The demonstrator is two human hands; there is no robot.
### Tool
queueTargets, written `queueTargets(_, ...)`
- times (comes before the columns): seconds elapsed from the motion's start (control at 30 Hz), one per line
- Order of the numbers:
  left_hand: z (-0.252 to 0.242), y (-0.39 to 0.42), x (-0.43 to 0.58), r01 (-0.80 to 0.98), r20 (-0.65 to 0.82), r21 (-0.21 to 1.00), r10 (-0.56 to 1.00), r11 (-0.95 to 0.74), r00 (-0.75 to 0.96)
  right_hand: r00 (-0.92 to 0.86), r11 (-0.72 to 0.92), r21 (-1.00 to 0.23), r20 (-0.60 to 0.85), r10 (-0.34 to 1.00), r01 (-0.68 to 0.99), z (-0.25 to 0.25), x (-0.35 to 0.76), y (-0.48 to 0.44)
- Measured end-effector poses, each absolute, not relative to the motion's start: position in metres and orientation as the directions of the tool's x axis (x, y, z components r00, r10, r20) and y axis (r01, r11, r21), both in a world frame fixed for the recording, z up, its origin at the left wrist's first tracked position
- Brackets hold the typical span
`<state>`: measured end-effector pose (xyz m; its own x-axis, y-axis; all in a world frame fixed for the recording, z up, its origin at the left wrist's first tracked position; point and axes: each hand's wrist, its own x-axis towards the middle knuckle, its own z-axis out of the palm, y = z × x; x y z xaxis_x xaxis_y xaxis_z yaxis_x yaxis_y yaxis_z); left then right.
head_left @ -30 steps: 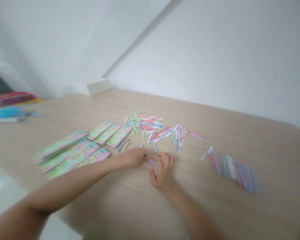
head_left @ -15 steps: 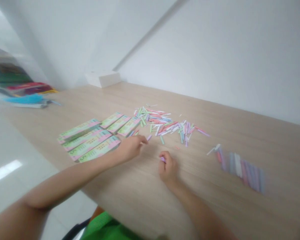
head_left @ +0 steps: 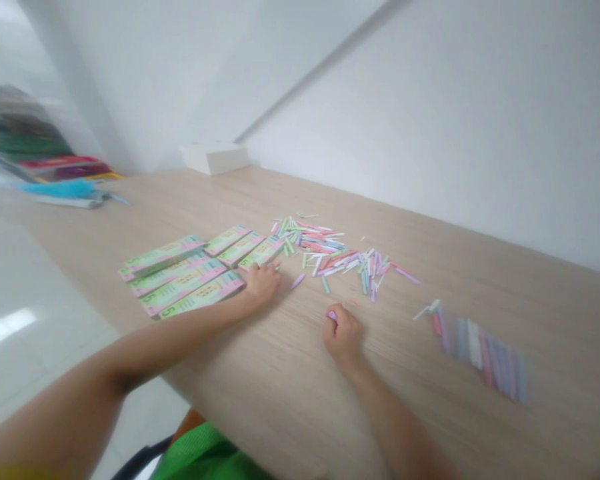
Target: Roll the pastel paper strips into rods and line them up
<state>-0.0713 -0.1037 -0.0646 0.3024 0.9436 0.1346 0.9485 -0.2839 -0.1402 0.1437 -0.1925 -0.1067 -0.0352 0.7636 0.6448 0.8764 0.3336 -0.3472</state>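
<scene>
Held stick: a short lilac stick [head_left: 333, 315] was in the right hand [head_left: 343, 337], just below the middle of the frame; only its tip showed above the fingers, and its material could not be told through the blur

Right grip: closed, the fingers curled around the lilac stick

Left grip: open; the left hand [head_left: 263, 283] lay palm down on the wooden tabletop [head_left: 445, 273], with nothing visible in it

Loose stick: a second lilac stick [head_left: 298, 281] lay alone on the wooden tabletop between the hands, nearer the left hand

Heap: a scattered heap of pastel sticks [head_left: 335, 253] lay above the hands at mid-frame, in pink, green, blue and white; some lay across one another

Packets: green-and-pink packets [head_left: 183, 287] lay flat in two groups left of centre, just beside the left hand's fingertips; some showed a printed 5

Row: a row of pastel sticks [head_left: 480, 353] lay side by side at the right, well apart from the heap

Farther off: a white box [head_left: 214, 159] stood against the wall at upper centre; a blue object [head_left: 63, 189] lay at upper left

Risk: a nudge from the left hand could roll the loose stick or shift the packets; the thin lilac stick could slip from the right hand if the fingers loosened, and its small size could make it hard to find among the heap
</scene>
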Motion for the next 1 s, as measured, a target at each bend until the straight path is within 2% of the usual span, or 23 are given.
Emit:
queueTargets(0.2,-0.076,-0.113,-0.073,0.953,0.164,-0.177,0.948,-0.245,0.274,-0.068,0.368,-0.327,0.661,0.747,0.871,-0.102,0.143,-0.193)
queueTargets(0.37,-0.080,-0.121,-0.074,0.949,0.171,-0.126,0.936,-0.287,0.306,-0.119,0.413,-0.280,0.688,0.716,0.867,-0.102,0.140,-0.193)
queueTargets(0.5,-0.081,-0.124,-0.075,0.946,0.196,-0.140,0.929,-0.291,0.315,-0.143,0.429,-0.248,0.703,0.697,0.869,-0.100,0.140,-0.194)
queueTargets(0.73,-0.077,-0.130,-0.076,0.988,0.177,-0.095,0.974,-0.125,0.140,-0.178,0.463,-0.231,0.708,0.683,0.856,-0.100,0.139,-0.193)
queueTargets(0.87,-0.077,-0.134,-0.075,0.995,0.152,-0.074,0.986,-0.064,0.075,-0.161,0.455,-0.262,0.695,0.701,0.851,-0.100,0.138,-0.193)
queueTargets(1.0,-0.080,-0.144,-0.077,0.990,0.185,-0.101,0.976,-0.096,0.113,-0.131,0.448,-0.346,0.654,0.745,0.825,-0.101,0.136,-0.197)
